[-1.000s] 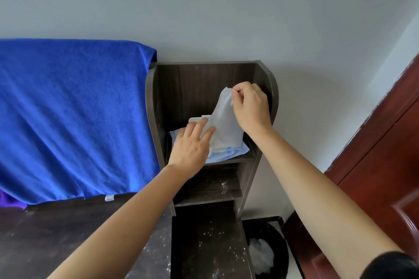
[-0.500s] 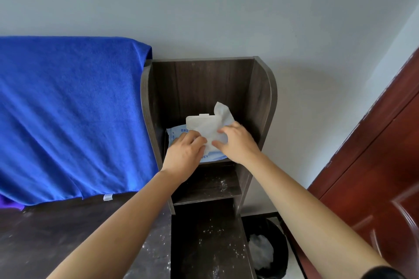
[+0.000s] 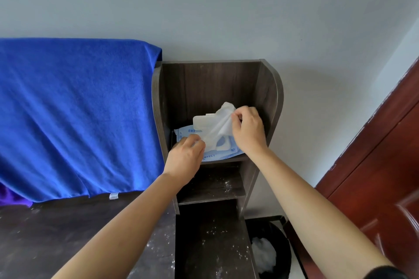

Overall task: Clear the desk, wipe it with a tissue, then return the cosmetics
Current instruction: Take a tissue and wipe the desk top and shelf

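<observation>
A blue and white pack of wet tissues point(image 3: 223, 156) lies on the top shelf of a dark wooden shelf unit point(image 3: 269, 102), its white lid point(image 3: 201, 121) flipped up. My right hand point(image 3: 247, 130) pinches the upper edge of a white tissue point(image 3: 221, 130) that stretches up out of the pack. My left hand point(image 3: 187, 157) rests on the pack's left end with its fingers curled, and the lower end of the tissue lies at its fingertips. The dark desk point(image 3: 68, 233) shows at lower left, speckled with white dust.
A blue towel point(image 3: 74, 115) hangs over something behind the desk, with a purple cloth point(image 3: 11, 197) under its left corner. A black bin point(image 3: 269, 253) holding white waste stands on the floor right of the shelf unit. A red-brown door point(image 3: 385, 165) is at far right.
A second ago my right hand held a tissue high; it dropped to the pack, and now it has risen again with a tissue pinched. My left hand shifted slightly left on the pack.
</observation>
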Demonstrator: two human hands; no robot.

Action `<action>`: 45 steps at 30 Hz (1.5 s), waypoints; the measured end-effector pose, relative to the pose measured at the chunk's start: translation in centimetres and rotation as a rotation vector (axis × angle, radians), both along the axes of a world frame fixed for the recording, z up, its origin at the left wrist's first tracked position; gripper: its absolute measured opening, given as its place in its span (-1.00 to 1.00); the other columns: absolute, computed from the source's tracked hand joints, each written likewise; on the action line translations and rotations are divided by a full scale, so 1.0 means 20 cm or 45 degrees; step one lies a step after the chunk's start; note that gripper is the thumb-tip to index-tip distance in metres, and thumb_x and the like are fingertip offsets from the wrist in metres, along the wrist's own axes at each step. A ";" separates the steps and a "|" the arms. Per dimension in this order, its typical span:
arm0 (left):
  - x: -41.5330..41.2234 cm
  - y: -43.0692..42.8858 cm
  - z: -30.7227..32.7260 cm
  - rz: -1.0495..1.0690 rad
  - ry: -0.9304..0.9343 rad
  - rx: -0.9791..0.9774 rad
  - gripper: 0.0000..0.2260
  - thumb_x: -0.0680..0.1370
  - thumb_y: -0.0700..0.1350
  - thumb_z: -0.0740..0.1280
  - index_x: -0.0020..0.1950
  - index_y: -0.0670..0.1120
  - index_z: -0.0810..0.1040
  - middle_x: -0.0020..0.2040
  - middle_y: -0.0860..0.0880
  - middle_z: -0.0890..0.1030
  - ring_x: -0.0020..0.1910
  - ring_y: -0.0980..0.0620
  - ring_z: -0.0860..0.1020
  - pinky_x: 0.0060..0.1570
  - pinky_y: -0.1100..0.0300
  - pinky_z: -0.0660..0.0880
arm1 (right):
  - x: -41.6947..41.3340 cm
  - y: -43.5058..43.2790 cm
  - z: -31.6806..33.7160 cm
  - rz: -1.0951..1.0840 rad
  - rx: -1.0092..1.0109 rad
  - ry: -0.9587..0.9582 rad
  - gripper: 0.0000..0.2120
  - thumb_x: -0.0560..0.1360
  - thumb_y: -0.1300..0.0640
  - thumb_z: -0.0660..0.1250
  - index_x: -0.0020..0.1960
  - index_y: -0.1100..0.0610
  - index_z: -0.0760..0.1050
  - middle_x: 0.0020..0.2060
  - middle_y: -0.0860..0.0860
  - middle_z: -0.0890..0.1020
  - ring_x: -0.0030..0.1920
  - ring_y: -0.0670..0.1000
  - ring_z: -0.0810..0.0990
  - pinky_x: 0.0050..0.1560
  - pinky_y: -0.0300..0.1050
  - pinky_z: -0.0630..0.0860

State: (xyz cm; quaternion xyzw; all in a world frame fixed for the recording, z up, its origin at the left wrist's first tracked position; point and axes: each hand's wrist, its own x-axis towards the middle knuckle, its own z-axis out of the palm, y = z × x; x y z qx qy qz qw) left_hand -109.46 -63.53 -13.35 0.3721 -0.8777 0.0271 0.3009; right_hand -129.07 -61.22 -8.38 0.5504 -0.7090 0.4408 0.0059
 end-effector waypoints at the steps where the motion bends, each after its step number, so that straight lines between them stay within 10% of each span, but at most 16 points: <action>1: 0.00 0.00 0.00 0.013 -0.003 0.026 -0.97 0.55 -0.26 0.38 -0.08 -0.21 0.59 0.03 -0.15 0.61 -0.15 -0.17 0.57 -0.28 0.00 0.56 | 0.00 0.00 0.03 -0.014 -0.080 -0.048 -0.85 0.66 0.14 0.22 0.04 0.20 0.51 -0.02 0.03 0.50 -0.14 -0.03 0.47 -0.17 -0.34 0.34; 16: 0.08 0.13 -0.03 0.091 0.266 -0.052 -0.75 0.58 -0.02 0.28 0.22 -0.08 0.48 0.26 -0.07 0.51 0.11 -0.08 0.54 -0.05 0.08 0.53 | 0.15 0.19 0.23 0.226 -0.575 -0.406 -0.91 0.64 0.11 0.26 0.11 0.10 0.49 0.06 0.04 0.60 0.08 -0.09 0.60 -0.03 -0.31 0.55; 29: 0.88 0.61 -0.65 0.767 -0.228 0.639 -0.70 0.55 -0.09 0.35 0.25 -0.15 0.52 0.25 -0.14 0.51 0.09 -0.25 0.54 0.02 -0.10 0.51 | 0.74 0.40 -0.81 0.768 0.478 -0.256 -0.84 0.64 -0.02 0.24 0.09 0.02 0.53 0.05 -0.12 0.53 0.03 -0.07 0.56 0.01 -0.14 0.48; 37: 1.26 0.74 -0.91 0.952 -0.294 0.883 -0.67 0.61 -0.01 0.22 0.34 -0.09 0.44 0.31 -0.11 0.46 0.21 -0.19 0.46 0.13 -0.05 0.42 | 1.13 0.46 -1.07 0.778 0.617 -0.247 -0.85 0.63 0.01 0.26 0.04 0.05 0.56 -0.03 -0.06 0.59 -0.06 -0.01 0.59 -0.01 -0.02 0.52; 45: 1.46 0.67 -1.27 0.867 -0.350 0.998 -0.59 0.64 0.06 0.17 0.42 -0.12 0.36 0.49 -0.17 0.30 0.48 -0.20 0.22 0.39 -0.14 0.22 | 1.28 0.65 -1.46 0.552 0.981 0.222 -0.61 0.64 0.12 0.21 0.44 0.18 0.39 0.42 0.15 0.38 0.39 0.19 0.40 0.34 0.03 0.42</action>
